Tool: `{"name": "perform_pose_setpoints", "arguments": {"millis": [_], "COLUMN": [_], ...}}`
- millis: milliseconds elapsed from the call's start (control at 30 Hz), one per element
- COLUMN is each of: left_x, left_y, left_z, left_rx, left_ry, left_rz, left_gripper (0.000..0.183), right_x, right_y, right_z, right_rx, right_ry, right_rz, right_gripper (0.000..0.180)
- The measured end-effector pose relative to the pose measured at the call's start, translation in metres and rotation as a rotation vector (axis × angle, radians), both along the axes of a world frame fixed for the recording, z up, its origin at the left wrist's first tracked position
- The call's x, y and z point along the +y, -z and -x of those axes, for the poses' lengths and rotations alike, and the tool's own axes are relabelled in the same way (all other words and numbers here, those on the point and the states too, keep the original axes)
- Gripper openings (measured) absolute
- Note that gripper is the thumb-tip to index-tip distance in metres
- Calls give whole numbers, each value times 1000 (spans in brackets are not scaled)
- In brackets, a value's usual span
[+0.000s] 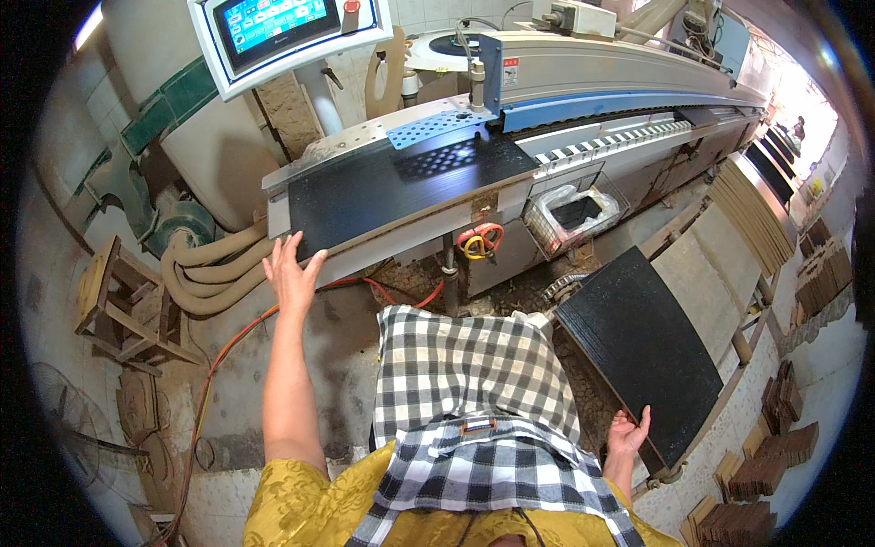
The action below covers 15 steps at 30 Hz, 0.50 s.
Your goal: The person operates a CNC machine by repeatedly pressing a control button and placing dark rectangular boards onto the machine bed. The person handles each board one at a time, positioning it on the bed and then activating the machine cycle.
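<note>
A black board (369, 191) with a dark wood-grain face lies on the infeed table of an edge-banding machine (615, 75). My left hand (290, 273) is at the board's near left corner, fingers spread and thumb beside its edge. To my right, a second black board (636, 342) rests on a roller stand with other panels. My right hand (629, 434) is at that board's near edge, with the thumb on top and the fingers curled at the edge; how firmly it holds cannot be told. A blue perforated guard (441, 128) sits above the first board.
Red and yellow scissors (480, 241) hang at the machine's front beside a wire basket (577, 212) with a plastic liner. A control screen (273, 27) stands at upper left. Hoses (212, 273) and a wooden stool (137, 308) are left. Board stacks (752, 212) stand right.
</note>
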State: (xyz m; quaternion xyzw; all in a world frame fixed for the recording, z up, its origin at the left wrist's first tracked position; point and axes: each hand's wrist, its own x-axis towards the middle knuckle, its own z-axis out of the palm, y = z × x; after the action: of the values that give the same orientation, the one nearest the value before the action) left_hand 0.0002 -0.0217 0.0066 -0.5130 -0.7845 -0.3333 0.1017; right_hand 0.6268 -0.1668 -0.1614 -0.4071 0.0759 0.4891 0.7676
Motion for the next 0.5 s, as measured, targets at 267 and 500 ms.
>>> {"name": "perform_pose_setpoints", "arguments": {"millis": [267,500], "left_x": [32,-10], "left_y": [5,15], "left_z": [-47,-103], "left_rx": [9,-41], "left_ry": [106,359], "left_rz": [0,-35], "left_gripper": [63,62], "right_x": [-12,-6], "right_y": [-5,-29], "right_z": [-15,-3], "right_rx": [-128,-132], "right_ry": [-95,-221], "right_rz": [-137,-251], "right_gripper": [11,21]}}
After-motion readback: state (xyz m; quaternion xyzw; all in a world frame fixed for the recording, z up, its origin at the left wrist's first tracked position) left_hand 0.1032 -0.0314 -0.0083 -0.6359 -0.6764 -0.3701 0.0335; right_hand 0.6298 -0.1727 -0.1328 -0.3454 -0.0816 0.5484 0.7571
